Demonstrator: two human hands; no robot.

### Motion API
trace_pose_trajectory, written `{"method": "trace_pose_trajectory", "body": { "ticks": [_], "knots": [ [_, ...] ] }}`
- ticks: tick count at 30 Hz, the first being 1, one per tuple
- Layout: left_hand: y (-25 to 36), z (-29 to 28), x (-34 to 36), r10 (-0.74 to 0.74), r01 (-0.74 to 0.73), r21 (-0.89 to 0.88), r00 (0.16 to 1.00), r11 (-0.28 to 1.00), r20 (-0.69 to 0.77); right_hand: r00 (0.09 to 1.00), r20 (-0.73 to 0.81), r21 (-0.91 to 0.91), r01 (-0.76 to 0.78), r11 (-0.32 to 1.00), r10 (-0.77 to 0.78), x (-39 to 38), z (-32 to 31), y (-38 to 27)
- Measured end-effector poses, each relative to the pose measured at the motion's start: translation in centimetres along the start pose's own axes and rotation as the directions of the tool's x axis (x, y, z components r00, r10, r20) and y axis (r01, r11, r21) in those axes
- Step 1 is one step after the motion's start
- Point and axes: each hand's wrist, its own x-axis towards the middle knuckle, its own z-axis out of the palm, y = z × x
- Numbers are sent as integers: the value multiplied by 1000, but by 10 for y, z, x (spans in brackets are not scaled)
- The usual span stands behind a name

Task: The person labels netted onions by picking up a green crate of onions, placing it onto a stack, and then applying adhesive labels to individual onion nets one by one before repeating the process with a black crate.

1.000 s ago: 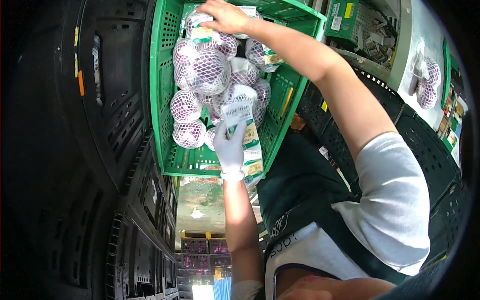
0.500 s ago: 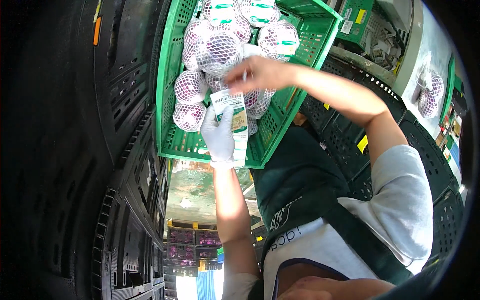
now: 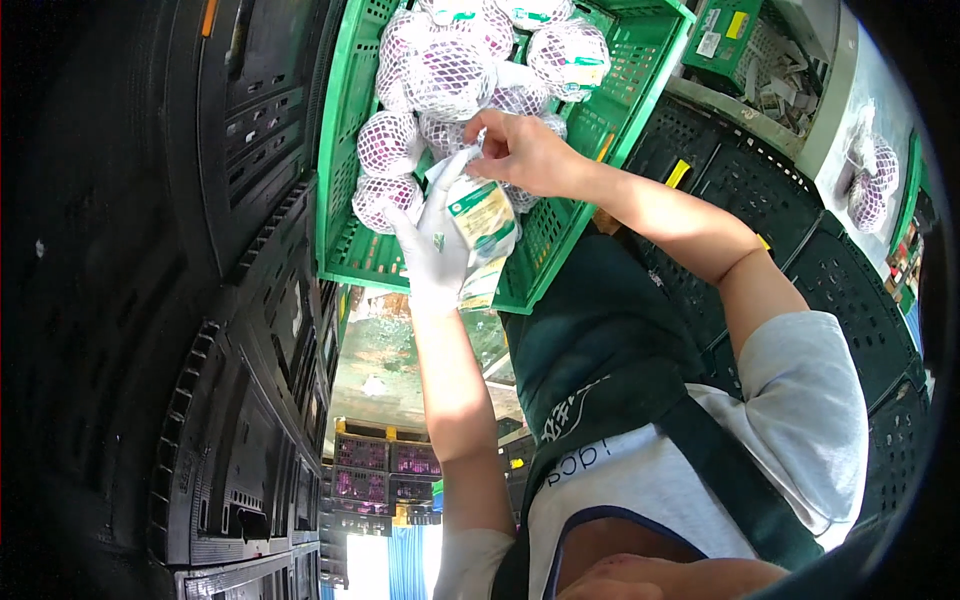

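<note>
My left hand (image 3: 437, 245), in a white glove, holds a strip of printed labels (image 3: 484, 215) with green and pale yellow panels; its thumb stands out to the left. My bare right hand (image 3: 525, 152) pinches the strip's upper end between thumb and fingertips, close to the gloved fingers. Both hands are over a green plastic crate (image 3: 345, 272) of round purple produce (image 3: 450, 78) in white netting. Several of these carry green and white labels. Beside my gloved thumb lies another netted piece (image 3: 386, 203).
Black plastic crates (image 3: 250, 410) stack up on the left, and more black crates (image 3: 845, 310) stand at the right. A smaller green crate (image 3: 722, 45) holds paper scraps at the upper right. Netted produce (image 3: 872, 180) lies on a pale surface beyond.
The label strip has tilted and bunched up, with its yellow-green panels now facing up. My right hand has settled from a blurred movement into a pinch at the strip's upper end.
</note>
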Motion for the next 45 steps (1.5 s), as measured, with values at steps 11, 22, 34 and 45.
{"method": "trace_pose_trajectory", "body": {
  "ticks": [11, 22, 34, 45],
  "knots": [
    [-20, -11, -23, -76, 54, -558, 997, 828, -16, 790, 125, -349, 601, 719, -600, -46, 45, -30],
    [-47, -6, -50, 317, -297, 119, 922, 947, -221, 982, 61, 723, -168, 670, 180, -95, 114, -9],
    [-35, -53, -66, 135, -204, -278, 960, 939, -247, 939, -268, 386, 311, 868, -217, -118, 93, -40],
    [-13, -54, -53, 120, -113, 137, 992, 984, -41, 877, 334, -379, 460, 803, -344, -52, 48, -73]
  ]
}}
